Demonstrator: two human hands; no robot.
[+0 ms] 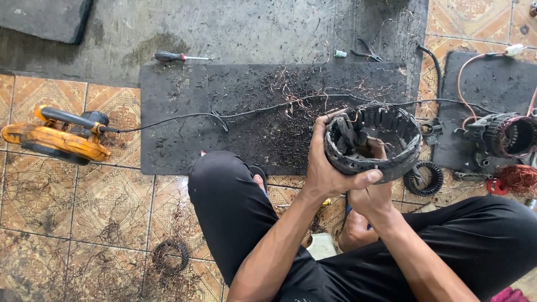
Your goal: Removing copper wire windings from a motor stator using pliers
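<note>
Item 1: stator ring (391, 162), dark metal. I am gripping it with my left hand (324, 168), thumb clamped along its lower rim, holding it above my knees. My right hand (372, 193) is reaching inside it, fingers closing on pliers (351, 134). Nearby are lying an orange power tool (53, 140) and a screwdriver (179, 57).

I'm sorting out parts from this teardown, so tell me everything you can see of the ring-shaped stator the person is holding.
The stator is a dark grey metal ring with slotted inner teeth, grimy, with a few copper wire strands left at its top edge. It is held above the black mat, tilted so its opening faces the camera. The left hand grips its outer wall, thumb along the lower rim; the right hand reaches inside from below.
</note>
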